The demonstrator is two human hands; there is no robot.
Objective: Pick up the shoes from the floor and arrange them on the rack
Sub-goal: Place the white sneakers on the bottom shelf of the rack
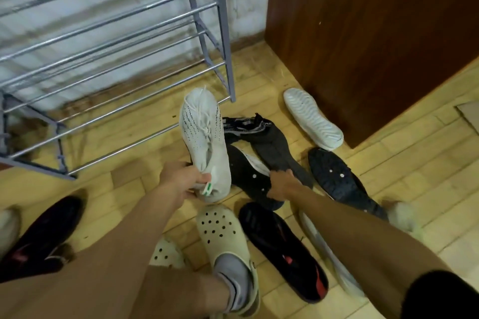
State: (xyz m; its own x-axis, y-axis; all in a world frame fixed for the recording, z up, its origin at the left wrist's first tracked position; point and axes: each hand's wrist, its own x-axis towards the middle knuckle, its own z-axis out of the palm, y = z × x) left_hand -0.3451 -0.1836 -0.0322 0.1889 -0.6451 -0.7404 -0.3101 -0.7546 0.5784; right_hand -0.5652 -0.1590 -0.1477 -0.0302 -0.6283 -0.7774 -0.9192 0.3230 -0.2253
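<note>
- The left hand (pixel 178 180) is closed around the heel of a white knit sneaker (pixel 204 137), holding it off the floor with its toe toward the metal rack (pixel 108 41).
- The right hand (pixel 281 182) rests on a dark grey shoe (pixel 277 149) in the floor pile; its fingers seem to curl over the shoe's edge, though blur hides the grip.
- A white upturned shoe (pixel 312 118) lies beside the wooden cabinet (pixel 375 33).
</note>
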